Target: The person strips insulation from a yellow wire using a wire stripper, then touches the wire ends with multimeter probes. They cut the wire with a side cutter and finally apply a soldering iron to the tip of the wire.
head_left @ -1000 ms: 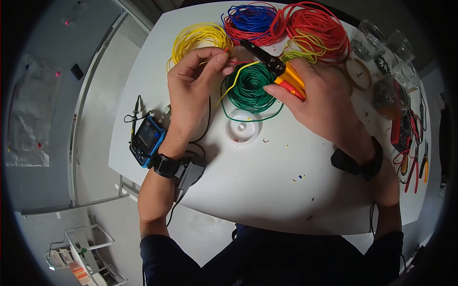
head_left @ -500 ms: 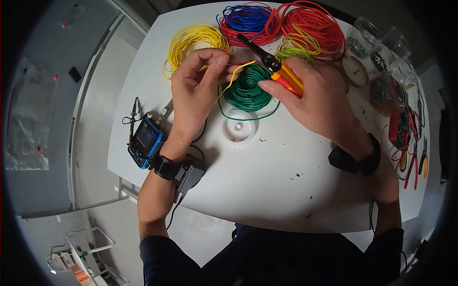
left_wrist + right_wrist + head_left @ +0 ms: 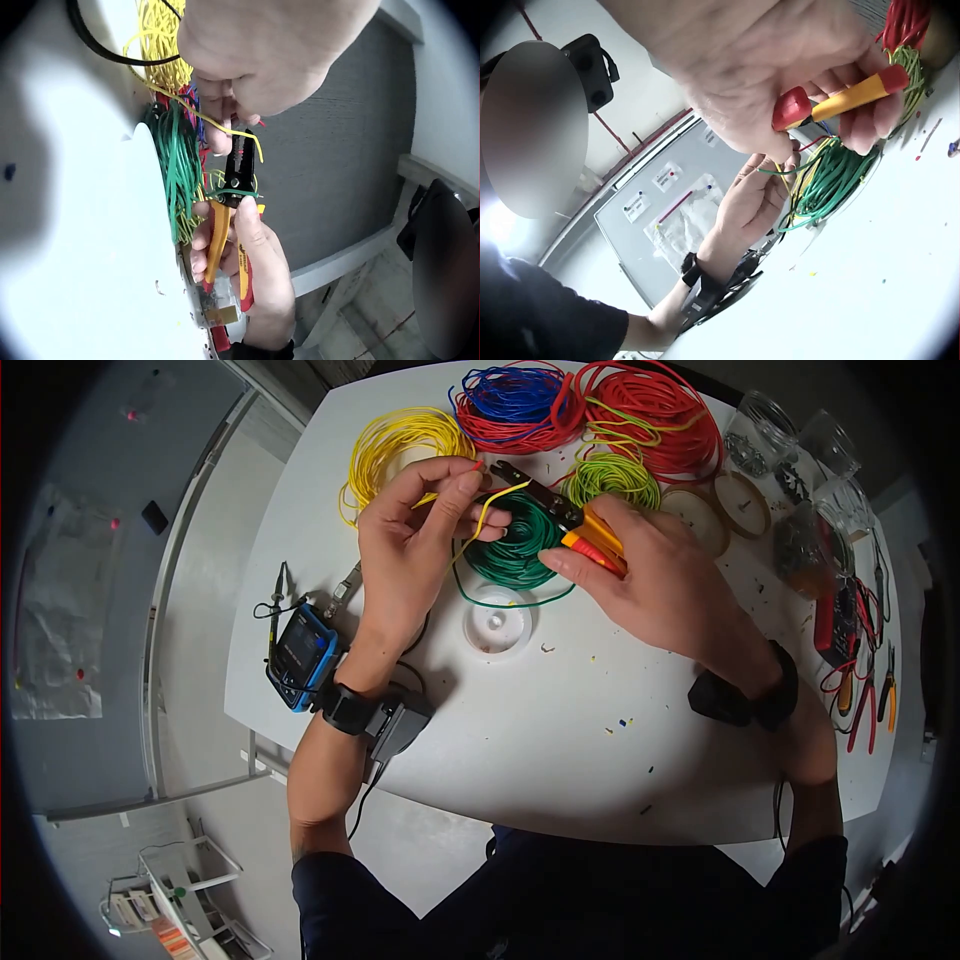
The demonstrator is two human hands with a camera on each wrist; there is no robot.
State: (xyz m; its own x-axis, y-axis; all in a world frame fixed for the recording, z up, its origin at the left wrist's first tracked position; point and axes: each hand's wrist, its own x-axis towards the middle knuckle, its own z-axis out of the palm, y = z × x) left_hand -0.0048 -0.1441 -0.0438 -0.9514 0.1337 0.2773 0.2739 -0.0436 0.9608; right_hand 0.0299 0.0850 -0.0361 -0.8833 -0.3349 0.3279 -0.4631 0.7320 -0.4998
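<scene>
My left hand [image 3: 405, 525] pinches a red wire [image 3: 479, 465] between thumb and forefinger, and a bit of it pokes out above them. A bent yellow wire [image 3: 486, 512] runs beside those fingers, its free end toward the right hand. In my right hand [image 3: 665, 575] are wire strippers [image 3: 218, 238] with yellow and red handles. Their black jaws point at the left fingertips, close to the red wire. A green wire [image 3: 244, 193] crosses by the tool's pivot in the left wrist view. Beneath both hands lies a coil of green wire [image 3: 525, 555].
Coils of yellow wire [image 3: 375, 450], blue wire [image 3: 515, 398] and red wire [image 3: 690, 435] line the back. A white round dish [image 3: 510, 648] sits mid-table. At left is a blue-edged meter [image 3: 305, 650]; clear jars [image 3: 830, 450] and a red multimeter [image 3: 832, 630] are at right.
My right hand has brought the wire strippers left and slightly lower, their tips nearer the left fingers. The left hand keeps its pinch on the red wire.
</scene>
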